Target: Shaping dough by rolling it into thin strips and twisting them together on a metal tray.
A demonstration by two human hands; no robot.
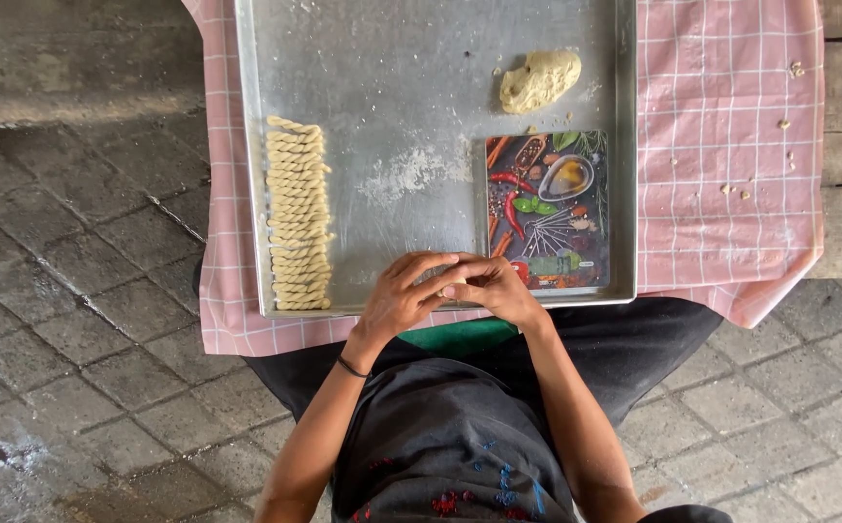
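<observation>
**Reader:** Looking at the near edge of the metal tray [247,145], where did the worked piece lie relative to the fingers?

**Legend:** A small pale dough piece [449,290] showed only as a spot between the fingertips of both hands, just above the tray's near rim. Left hand [404,295] and right hand [495,287] met there, touching each other, so most of the piece was hidden.

**Reader:** How far open were the fingers?

**Legend:** Both sets were curled inward and pinched together. The left fingers [428,263] arched over from the left; the right fingers [471,269] closed in from the right. Each hand appeared to grip the same piece, with no gap visible between the hands.

**Reader:** What lay about them?

**Legend:** A column of twisted dough sticks [298,213] lay stacked along the tray's left side, well apart from the hands. A lump of dough [539,79] sat at the far right of the tray. A rectangular board printed with spices and chillies [549,208] rested in the tray's near right corner, just beside the right hand. Flour dusted the tray's middle. A pink checked cloth [731,145] lay beneath the tray. A dark band [350,367] circled the left wrist.
</observation>
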